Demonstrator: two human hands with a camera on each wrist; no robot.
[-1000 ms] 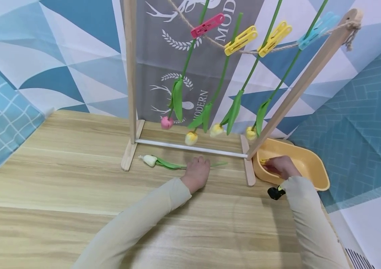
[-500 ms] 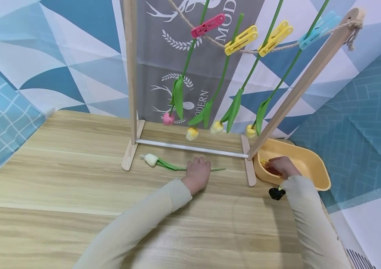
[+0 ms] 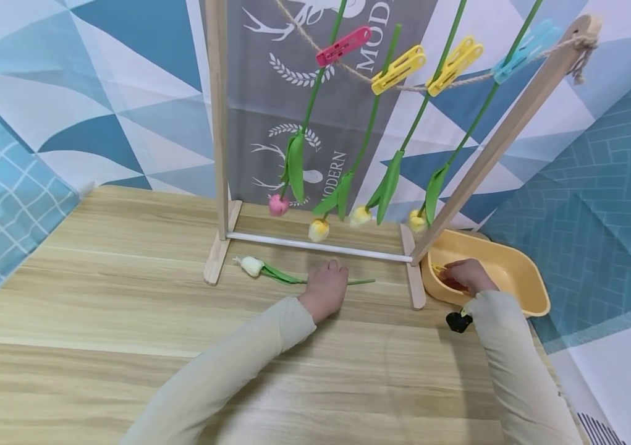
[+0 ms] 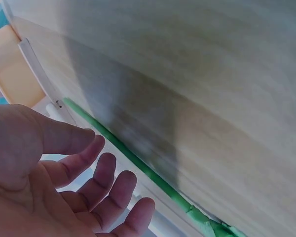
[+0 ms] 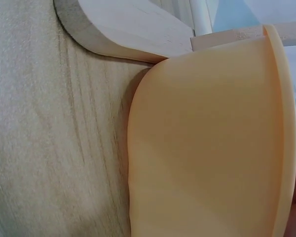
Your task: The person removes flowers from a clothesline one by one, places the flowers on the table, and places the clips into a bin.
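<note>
A white tulip [image 3: 251,266] with a green stem lies on the wooden table below the rack's white bar. My left hand [image 3: 326,287] is over the stem. In the left wrist view, its fingers are loosely bent, thumb and index tips close together beside the stem [image 4: 143,168], not wrapped round it. My right hand [image 3: 466,275] reaches into an orange basin [image 3: 521,272]. A yellow clothespin [image 3: 437,270] shows at its fingertips; I cannot tell whether they pinch it. The basin wall hides most of that hand in the right wrist view.
Several tulips hang upside down from a rope on a wooden rack, held by a pink clothespin [image 3: 344,46], yellow clothespins [image 3: 398,69] and a blue clothespin [image 3: 528,50]. The rack's right post [image 3: 507,136] and foot [image 3: 413,272] stand beside the basin.
Both hands stay almost where they were. The tulip on the table has shifted very slightly, and the view has moved a little.
</note>
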